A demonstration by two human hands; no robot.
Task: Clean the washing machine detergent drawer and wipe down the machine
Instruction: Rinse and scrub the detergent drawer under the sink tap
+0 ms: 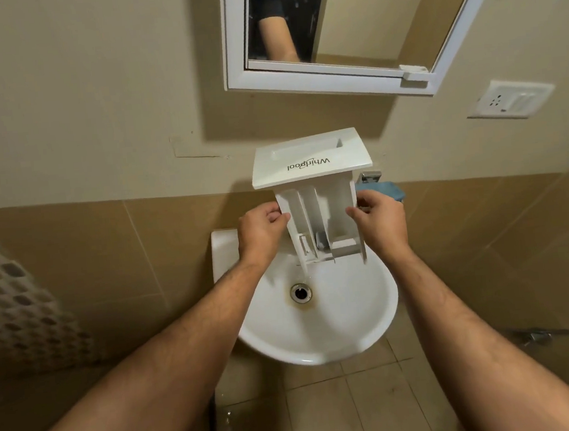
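Note:
A white detergent drawer hangs over the white sink, held upright with its Whirlpool front panel on top and its compartments facing me. My left hand grips its left side wall. My right hand grips its right side wall. A thin stream of water runs from the drawer's lower left corner into the basin near the drain. A blue cloth lies behind my right hand, next to the chrome tap, both partly hidden by the drawer.
A white-framed mirror hangs on the beige wall above the sink. A white socket plate sits on the wall at right. Brown tiles cover the lower wall and floor. A chrome fitting sticks out low on the right wall.

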